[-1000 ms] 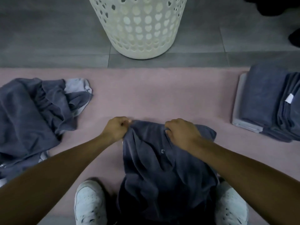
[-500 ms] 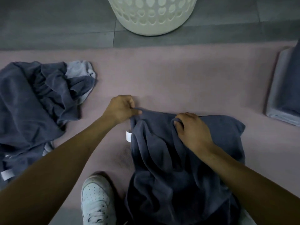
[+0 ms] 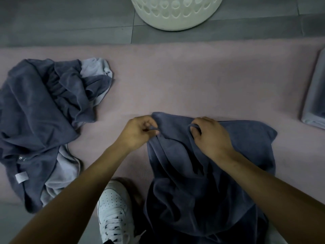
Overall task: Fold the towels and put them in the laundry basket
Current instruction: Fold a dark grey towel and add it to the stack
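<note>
The dark blue towel [image 3: 211,173] at lower centre of the pink mat [image 3: 193,76] has spread wider toward the right than a moment ago, so the fold is only being set up. The left hand [image 3: 139,132] pinches its far edge, and the right hand [image 3: 211,136] hooks a pleat there. The unfolded pile [image 3: 44,120] lies left, the laundry basket [image 3: 175,13] at the top.

- A pink mat [image 3: 175,85] lies on the grey tiled floor [image 3: 70,20].
- The white laundry basket [image 3: 175,13] stands on the floor just past the mat.
- On the mat: a crumpled towel pile [image 3: 44,111] at left, a dark towel [image 3: 202,173] near the middle, a folded stack [image 3: 314,95] at right, and a white shoe [image 3: 114,212].
</note>
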`<action>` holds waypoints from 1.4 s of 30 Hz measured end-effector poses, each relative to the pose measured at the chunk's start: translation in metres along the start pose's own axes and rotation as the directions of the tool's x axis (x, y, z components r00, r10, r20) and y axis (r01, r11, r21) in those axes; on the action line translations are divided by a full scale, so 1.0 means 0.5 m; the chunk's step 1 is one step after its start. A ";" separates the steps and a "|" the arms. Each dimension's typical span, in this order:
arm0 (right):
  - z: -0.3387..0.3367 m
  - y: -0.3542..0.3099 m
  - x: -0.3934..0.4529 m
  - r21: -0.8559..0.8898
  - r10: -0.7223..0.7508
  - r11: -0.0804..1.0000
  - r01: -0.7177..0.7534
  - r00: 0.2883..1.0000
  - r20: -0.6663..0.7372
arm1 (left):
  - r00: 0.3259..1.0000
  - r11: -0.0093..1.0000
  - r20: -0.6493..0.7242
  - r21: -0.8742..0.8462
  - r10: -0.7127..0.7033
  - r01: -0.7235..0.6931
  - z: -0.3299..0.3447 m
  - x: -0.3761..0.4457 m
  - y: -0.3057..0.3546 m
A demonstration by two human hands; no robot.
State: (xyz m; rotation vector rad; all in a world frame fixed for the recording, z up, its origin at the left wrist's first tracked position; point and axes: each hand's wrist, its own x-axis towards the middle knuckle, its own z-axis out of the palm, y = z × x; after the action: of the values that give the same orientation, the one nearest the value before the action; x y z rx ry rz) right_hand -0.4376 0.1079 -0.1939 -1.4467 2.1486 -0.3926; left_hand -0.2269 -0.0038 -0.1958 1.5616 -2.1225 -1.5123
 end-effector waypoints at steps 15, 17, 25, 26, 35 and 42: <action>-0.005 0.000 0.000 0.023 -0.019 1.000 0.019 1.000 0.017 | 0.948 0.933 0.151 -0.185 -0.282 0.307 -0.071 0.005 0.024; -0.003 0.002 0.000 0.030 -0.025 0.999 0.024 1.000 0.013 | 0.971 0.953 0.026 -0.186 -0.237 0.238 -0.051 0.011 0.025; 0.007 0.000 0.003 0.030 -0.061 0.998 0.062 0.998 -0.009 | 0.966 0.979 -0.195 -0.145 -0.169 0.142 0.004 0.065 0.025; 0.006 0.000 0.004 0.023 -0.061 0.998 0.061 0.998 -0.008 | 0.961 0.982 -0.220 -0.126 -0.167 0.142 0.009 0.066 0.023; 0.011 0.008 0.004 0.026 -0.070 0.997 0.071 0.997 -0.007 | 0.922 0.981 -0.351 0.038 -0.165 0.190 0.026 0.079 0.015; 0.008 0.015 0.000 0.060 -0.069 0.996 0.070 0.997 -0.026 | 0.941 0.974 -0.336 0.223 0.029 0.050 0.047 0.053 0.021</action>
State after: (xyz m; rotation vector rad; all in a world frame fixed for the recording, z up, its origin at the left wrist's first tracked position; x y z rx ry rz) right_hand -0.4415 0.1109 -0.2010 -1.4931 2.0904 -0.4986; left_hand -0.2597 -0.0092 -0.2114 1.7562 -2.1421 -0.9378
